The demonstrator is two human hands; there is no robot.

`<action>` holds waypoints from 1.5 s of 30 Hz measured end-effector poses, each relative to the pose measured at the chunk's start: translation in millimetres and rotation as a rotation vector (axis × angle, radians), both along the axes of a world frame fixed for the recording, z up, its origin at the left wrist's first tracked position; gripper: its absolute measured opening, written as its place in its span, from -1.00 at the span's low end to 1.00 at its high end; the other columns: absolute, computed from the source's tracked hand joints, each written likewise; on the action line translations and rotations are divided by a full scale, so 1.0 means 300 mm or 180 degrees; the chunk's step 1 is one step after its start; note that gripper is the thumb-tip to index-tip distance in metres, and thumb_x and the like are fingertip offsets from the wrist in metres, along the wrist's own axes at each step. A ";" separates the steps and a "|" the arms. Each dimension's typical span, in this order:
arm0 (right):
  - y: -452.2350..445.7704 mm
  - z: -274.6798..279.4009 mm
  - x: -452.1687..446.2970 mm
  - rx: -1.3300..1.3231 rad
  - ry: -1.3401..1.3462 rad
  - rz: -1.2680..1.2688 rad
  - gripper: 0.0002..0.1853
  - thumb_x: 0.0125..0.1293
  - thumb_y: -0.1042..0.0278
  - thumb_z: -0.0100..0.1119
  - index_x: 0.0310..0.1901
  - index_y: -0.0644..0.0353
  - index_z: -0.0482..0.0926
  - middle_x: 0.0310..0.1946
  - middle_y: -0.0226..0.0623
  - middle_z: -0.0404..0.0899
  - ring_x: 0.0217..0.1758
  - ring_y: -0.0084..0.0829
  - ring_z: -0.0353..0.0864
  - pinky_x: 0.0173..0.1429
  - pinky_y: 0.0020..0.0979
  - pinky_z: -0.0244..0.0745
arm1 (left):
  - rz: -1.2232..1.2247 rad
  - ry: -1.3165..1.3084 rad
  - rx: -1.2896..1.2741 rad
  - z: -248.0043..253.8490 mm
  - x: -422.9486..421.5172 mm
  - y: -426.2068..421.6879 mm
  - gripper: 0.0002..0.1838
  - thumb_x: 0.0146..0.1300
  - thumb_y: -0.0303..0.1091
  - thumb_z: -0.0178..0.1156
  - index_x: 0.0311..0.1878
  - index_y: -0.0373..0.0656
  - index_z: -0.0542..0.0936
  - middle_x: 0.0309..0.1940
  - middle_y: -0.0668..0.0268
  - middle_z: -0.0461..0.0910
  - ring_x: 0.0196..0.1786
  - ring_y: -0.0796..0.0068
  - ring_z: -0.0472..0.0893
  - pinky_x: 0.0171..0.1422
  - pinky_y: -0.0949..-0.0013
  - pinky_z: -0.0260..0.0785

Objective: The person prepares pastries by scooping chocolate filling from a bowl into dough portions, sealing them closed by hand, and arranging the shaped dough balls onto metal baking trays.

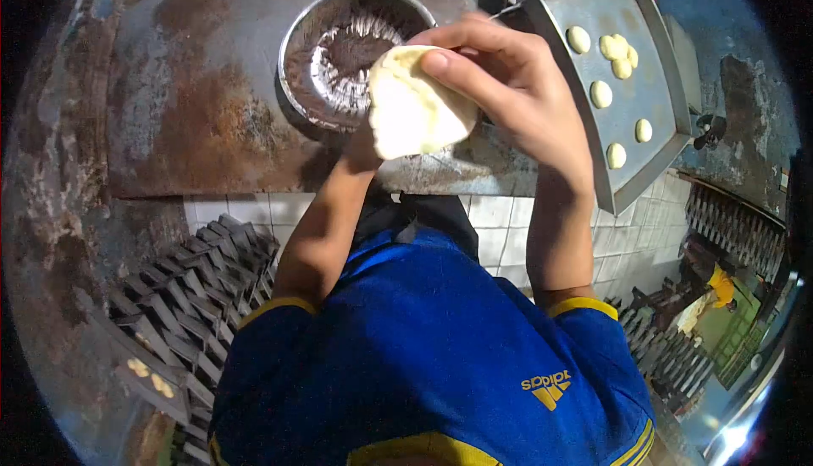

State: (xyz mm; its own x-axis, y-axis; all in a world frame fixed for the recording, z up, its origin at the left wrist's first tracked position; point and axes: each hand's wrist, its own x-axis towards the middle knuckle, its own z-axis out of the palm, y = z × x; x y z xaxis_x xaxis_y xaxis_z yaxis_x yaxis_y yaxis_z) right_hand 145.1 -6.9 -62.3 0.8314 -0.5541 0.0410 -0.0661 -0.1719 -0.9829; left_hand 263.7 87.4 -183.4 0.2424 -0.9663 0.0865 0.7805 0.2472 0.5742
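My right hand (529, 85) pinches the upper edge of a flattened, pale piece of dough (419, 115) between thumb and fingers. The dough hangs over the near right side of a round metal bowl (289, 38). Inside the bowl is a dark brown filling (339, 47), with the shiny metal bottom showing in a ring. My left forearm reaches up to the dough from below; the dough covers my left hand, so its fingers are hidden.
On the right, a metal tray (627, 110) holds several small dough pieces (601, 93), some clustered together. The bowl stands on a worn metal table (195, 102). Stacked dark trays (190, 288) are at lower left, with more at lower right, near another person in yellow (721, 286).
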 end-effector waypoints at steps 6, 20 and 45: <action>-0.052 -0.550 -0.110 0.0381 0.1470 -0.0802 -0.43 0.59 -0.15 0.14 0.09 0.33 0.72 -0.07 0.05 0.63 -0.11 -0.01 0.73 0.04 -0.12 0.67 | 0.1126 -0.3630 0.0750 -0.304 0.088 0.148 -0.37 0.03 -0.38 0.61 0.19 -0.31 0.61 0.05 0.08 0.73 0.12 0.21 0.72 0.32 0.22 0.53; 0.159 -0.936 -0.035 -0.1306 0.1220 0.0130 -0.70 0.38 0.64 0.21 0.09 0.20 0.48 -0.04 0.05 0.63 -0.05 0.12 0.67 -0.01 -0.02 0.53 | 0.1223 -0.2043 0.3611 -0.450 0.431 0.635 -0.67 0.30 -0.35 0.54 0.04 -0.19 0.65 -0.19 0.39 0.72 -0.18 0.56 0.68 -0.12 0.38 0.52; 0.046 -1.330 0.429 -0.1307 0.2221 -0.0321 -0.64 0.38 0.49 0.07 0.18 0.16 0.59 0.00 0.28 0.67 0.11 0.28 0.67 0.21 0.15 0.55 | 0.1700 -0.1846 0.3649 -0.328 0.466 0.695 -0.55 0.24 -0.56 0.46 0.17 -0.15 0.57 -0.07 0.35 0.70 -0.17 0.55 0.65 -0.22 0.43 0.46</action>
State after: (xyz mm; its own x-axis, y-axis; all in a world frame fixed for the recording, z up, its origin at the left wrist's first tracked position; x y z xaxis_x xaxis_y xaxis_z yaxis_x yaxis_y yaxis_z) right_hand 273.8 7.0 -461.4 0.6876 -0.6810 -0.2518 -0.6742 -0.4700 -0.5697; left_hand 403.5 295.8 -281.9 0.8031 -0.3687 -0.4681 0.3253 -0.3871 0.8628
